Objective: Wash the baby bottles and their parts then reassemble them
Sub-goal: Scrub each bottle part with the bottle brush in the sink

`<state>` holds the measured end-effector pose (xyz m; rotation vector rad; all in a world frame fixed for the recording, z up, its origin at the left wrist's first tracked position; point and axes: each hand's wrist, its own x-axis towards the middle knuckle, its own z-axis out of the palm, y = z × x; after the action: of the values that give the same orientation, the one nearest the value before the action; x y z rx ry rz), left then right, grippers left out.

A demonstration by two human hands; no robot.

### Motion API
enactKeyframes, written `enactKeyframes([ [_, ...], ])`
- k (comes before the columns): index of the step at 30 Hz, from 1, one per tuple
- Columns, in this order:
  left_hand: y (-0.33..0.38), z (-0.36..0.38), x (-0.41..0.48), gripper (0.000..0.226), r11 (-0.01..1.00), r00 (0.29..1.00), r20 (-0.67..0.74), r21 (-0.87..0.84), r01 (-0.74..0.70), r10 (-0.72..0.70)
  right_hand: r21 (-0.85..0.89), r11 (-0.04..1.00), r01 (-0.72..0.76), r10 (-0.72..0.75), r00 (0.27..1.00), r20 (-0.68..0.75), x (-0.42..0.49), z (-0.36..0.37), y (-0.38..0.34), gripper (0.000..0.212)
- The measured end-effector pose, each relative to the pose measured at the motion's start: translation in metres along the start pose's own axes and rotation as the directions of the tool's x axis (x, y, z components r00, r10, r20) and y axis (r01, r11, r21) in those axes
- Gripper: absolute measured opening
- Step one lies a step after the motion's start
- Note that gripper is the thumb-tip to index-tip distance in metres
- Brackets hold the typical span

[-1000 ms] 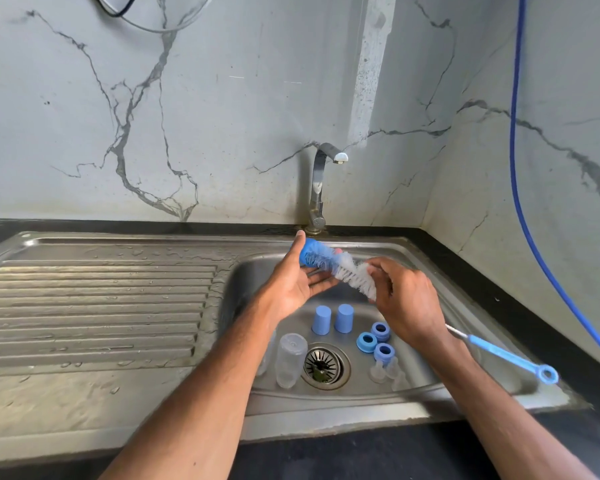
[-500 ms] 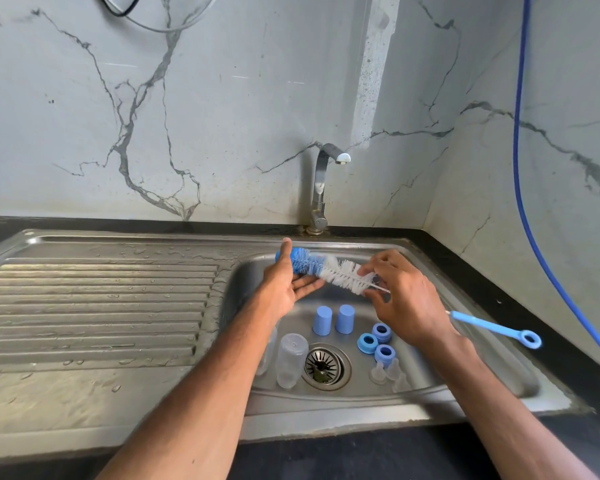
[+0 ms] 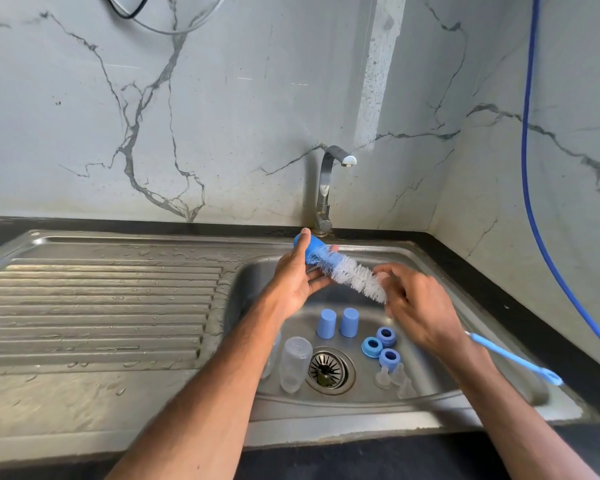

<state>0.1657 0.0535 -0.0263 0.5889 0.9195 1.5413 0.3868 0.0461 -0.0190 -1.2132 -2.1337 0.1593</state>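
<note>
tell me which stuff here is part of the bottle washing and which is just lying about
Part of the job: bottle brush, clear bottles, blue caps, blue rings, clear teats, tap, sink basin.
Just lying about: blue hose down the right wall, black cable at top.

Brushed steel sink [image 3: 430, 415], bristly plastic brush [image 3: 350, 273]

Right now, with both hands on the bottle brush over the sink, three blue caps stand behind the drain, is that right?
Not quite. The head view shows two blue caps, not three, standing upright side by side behind the drain. The three blue pieces nearby are rings. The rest holds: the left hand and right hand both hold the bottle brush over the sink.
</note>
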Motion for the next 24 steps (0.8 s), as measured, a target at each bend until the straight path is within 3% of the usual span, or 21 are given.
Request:
enactKeyframes([
  [4, -0.004, -0.003, 0.003, 0.045, 0.999, 0.991, -0.133, 0.041, -0.005, 0.01, -0.139, 0.99, 0.032, -0.027, 0.999, 0.037, -0.001, -0.003, -0.009, 0.064],
  [7, 0.0, -0.007, 0.001, 0.056, 1.0, 0.998, -0.068, -0.004, -0.011, 0.011, -0.01, 0.997, 0.072, -0.073, 0.995, -0.07, -0.001, 0.0, -0.01, 0.038],
  [10, 0.004, -0.005, -0.006, 0.066, 0.999, 0.996, 0.084, -0.054, -0.002, 0.007, 0.162, 0.987, 0.005, 0.026, 0.982, -0.188, 0.002, 0.0, -0.006, 0.012],
  [14, 0.009, 0.003, -0.016, 0.063, 0.998, 0.967, 0.253, -0.059, -0.01, 0.024, 0.299, 0.936, -0.189, 0.216, 0.974, -0.061, 0.009, -0.005, 0.003, 0.017],
  [17, 0.007, 0.008, -0.019, 0.056, 0.998, 0.982, 0.183, -0.03, -0.048, 0.053, 0.389, 0.896, -0.213, 0.248, 0.968, -0.041, 0.004, -0.01, 0.001, 0.026],
  [19, 0.003, 0.007, -0.017, 0.055, 0.998, 0.995, 0.076, -0.001, -0.07, 0.07, 0.303, 0.942, -0.14, 0.164, 0.985, -0.053, 0.0, -0.012, -0.004, 0.045],
  [21, 0.0, 0.005, -0.016, 0.054, 0.997, 0.997, -0.004, -0.012, -0.077, 0.077, 0.09, 0.996, -0.029, 0.031, 0.999, -0.024, -0.001, -0.008, -0.007, 0.059],
  [24, 0.001, 0.004, -0.016, 0.047, 0.996, 0.996, -0.041, -0.024, -0.082, 0.081, 0.005, 0.999, 0.045, -0.045, 0.999, -0.018, 0.002, -0.003, -0.006, 0.036],
])
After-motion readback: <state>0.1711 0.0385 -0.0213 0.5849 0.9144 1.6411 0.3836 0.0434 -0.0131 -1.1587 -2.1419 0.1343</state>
